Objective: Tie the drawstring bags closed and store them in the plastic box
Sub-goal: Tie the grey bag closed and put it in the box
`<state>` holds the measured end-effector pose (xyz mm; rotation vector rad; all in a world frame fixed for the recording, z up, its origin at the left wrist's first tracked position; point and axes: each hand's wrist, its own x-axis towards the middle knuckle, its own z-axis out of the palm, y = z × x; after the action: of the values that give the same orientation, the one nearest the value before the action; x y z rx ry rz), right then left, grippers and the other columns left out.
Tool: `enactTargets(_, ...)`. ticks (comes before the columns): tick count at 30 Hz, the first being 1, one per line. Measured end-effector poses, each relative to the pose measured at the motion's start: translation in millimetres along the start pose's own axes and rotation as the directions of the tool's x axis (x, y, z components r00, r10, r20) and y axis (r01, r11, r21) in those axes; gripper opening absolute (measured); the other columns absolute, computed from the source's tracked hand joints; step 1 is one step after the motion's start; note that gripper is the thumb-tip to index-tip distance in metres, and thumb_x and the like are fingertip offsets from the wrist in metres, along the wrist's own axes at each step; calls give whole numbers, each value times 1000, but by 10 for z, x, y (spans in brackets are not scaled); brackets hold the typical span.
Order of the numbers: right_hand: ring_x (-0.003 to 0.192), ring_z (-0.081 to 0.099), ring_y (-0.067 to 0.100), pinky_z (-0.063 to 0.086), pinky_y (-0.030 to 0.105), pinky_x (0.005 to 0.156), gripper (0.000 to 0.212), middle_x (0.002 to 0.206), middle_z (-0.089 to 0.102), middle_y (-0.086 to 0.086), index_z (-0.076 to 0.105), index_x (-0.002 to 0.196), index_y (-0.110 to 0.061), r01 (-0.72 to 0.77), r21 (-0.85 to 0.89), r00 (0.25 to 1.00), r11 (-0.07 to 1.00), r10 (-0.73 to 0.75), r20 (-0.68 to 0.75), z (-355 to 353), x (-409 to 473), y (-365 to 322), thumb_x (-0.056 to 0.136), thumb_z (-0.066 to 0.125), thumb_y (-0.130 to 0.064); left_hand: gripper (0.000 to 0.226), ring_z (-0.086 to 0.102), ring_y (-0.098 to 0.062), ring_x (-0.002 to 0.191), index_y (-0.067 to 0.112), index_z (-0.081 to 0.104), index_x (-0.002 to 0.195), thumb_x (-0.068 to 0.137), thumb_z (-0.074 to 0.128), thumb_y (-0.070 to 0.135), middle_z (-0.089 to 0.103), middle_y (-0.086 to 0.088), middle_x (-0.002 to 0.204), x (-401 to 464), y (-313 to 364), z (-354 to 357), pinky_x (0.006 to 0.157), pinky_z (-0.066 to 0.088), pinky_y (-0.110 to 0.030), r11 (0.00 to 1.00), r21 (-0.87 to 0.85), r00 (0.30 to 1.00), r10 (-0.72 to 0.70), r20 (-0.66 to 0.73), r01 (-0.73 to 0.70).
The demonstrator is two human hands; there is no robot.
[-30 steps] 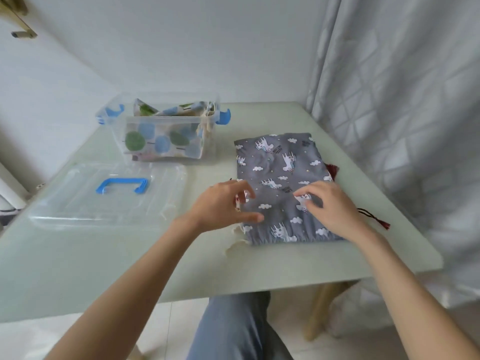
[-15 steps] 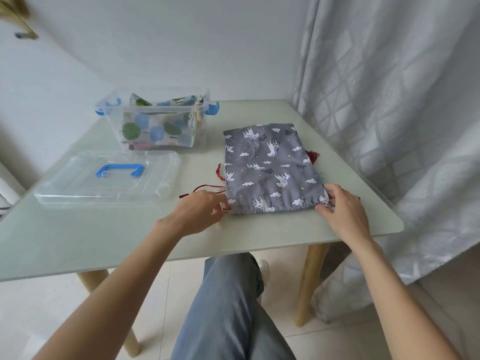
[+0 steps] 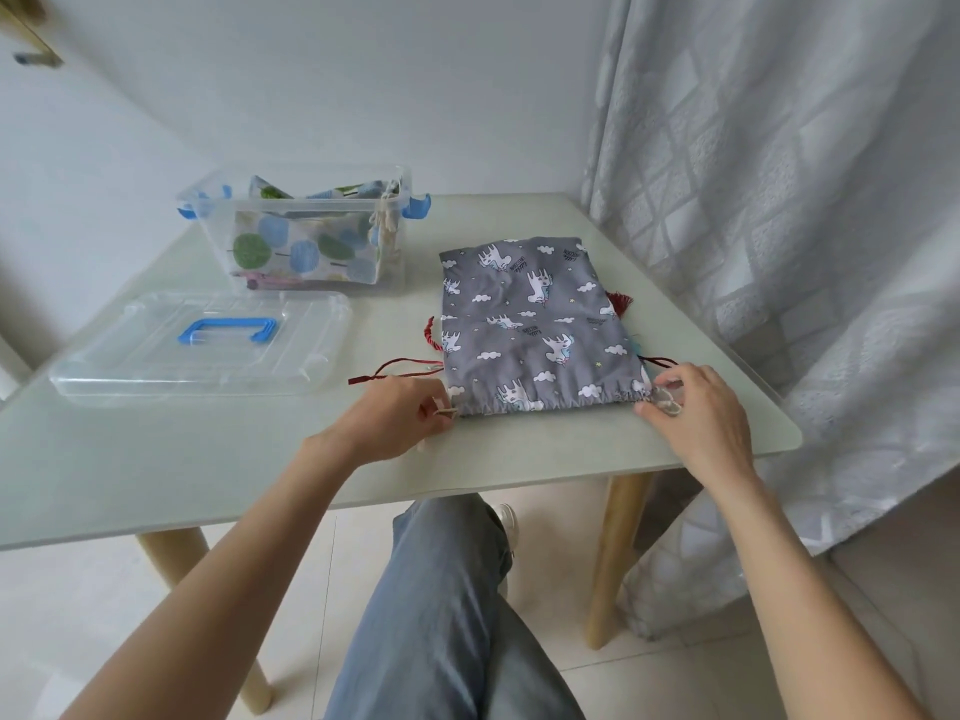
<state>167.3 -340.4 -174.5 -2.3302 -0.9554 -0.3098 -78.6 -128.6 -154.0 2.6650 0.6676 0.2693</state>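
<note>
A grey drawstring bag [image 3: 535, 324] with white unicorns lies flat on the pale green table [image 3: 208, 459], its gathered mouth toward me. My left hand [image 3: 395, 413] pinches the pale drawstring at the bag's near left corner. My right hand [image 3: 696, 407] pinches the drawstring at the near right corner. Red cords [image 3: 400, 368] and tassels of another bag stick out from under the grey one on both sides. The clear plastic box [image 3: 395, 262] with blue latches stands at the back left and holds a bag [image 3: 291, 246] printed with blue and green dots.
The box's clear lid [image 3: 130, 366] with a blue handle lies on the table in front of the box. A white curtain [image 3: 779, 200] hangs along the table's right edge. My leg in jeans [image 3: 447, 615] shows below the table's front edge.
Both hands moved from on top of the bag out to its near corners and took hold of the drawstring ends. The bag's mouth is now slightly gathered.
</note>
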Motion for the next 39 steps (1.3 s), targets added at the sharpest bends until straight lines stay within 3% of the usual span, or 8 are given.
enactTargets(17,80,65,28,51,38,81,8,78,71,4,63,88,-14,17,151,996,988,-29,81,-195,-146,-62,91,56,-18,20,58,-34,97,9,65,101,95,49,20,66,-15,104,-178,169,81,74,39,-34,977,170,983,-101,-151,127)
enactTargets(20,86,63,28,49,34,78,16,83,70,7,68,85,-11,3,68,989,998,-13,146,-273,-135,-21,89,60,-24,21,57,-27,83,15,67,85,94,49,18,66,-12,93,-263,93,-52,72,41,-32,979,-127,969,-180,-172,159)
enactTargets(23,85,58,22,42,30,72,22,83,63,2,68,88,-9,-27,138,991,990,8,133,-312,-122,-71,91,57,-28,25,50,-14,84,17,57,79,98,43,26,54,-2,84,-335,75,-104,81,46,-26,546,-838,940,-295,-172,18)
enactTargets(27,76,51,20,34,28,62,25,79,59,5,65,87,-5,-114,240,992,964,98,76,-250,-80,-200,93,51,-24,33,54,-14,111,15,50,80,102,30,30,61,2,107,-234,98,-88,99,40,-30,-150,-954,885,-432,-172,-259)
enactTargets(29,73,51,20,35,29,56,23,79,60,8,64,78,-6,-261,504,964,823,253,86,-226,-40,-275,91,51,-20,42,58,-11,107,18,44,69,102,24,33,68,7,101,-181,126,-103,101,39,-30,-314,-888,882,-437,-178,-335)
enactTargets(33,87,61,9,45,26,85,29,84,64,0,53,67,-14,-251,967,940,34,246,235,-325,24,-518,94,45,-12,43,56,-6,50,17,38,63,102,28,33,50,7,48,-123,229,-124,96,45,-34,-510,-757,883,-432,-185,-408)
enactTargets(36,103,65,18,47,31,96,31,92,70,8,46,72,-13,-229,880,957,-416,70,282,-415,67,-660,100,34,-17,40,25,-6,37,19,33,64,102,31,30,27,9,43,-108,342,-100,60,44,-21,-253,-939,890,-445,-100,-232)
enactTargets(39,62,58,14,53,33,77,32,62,56,2,44,72,-12,-288,819,924,-496,80,374,-405,133,-700,102,33,-20,37,20,-7,43,19,32,65,101,34,28,27,9,46,-172,352,-153,39,22,-17,85,-988,854,-498,-153,-128)
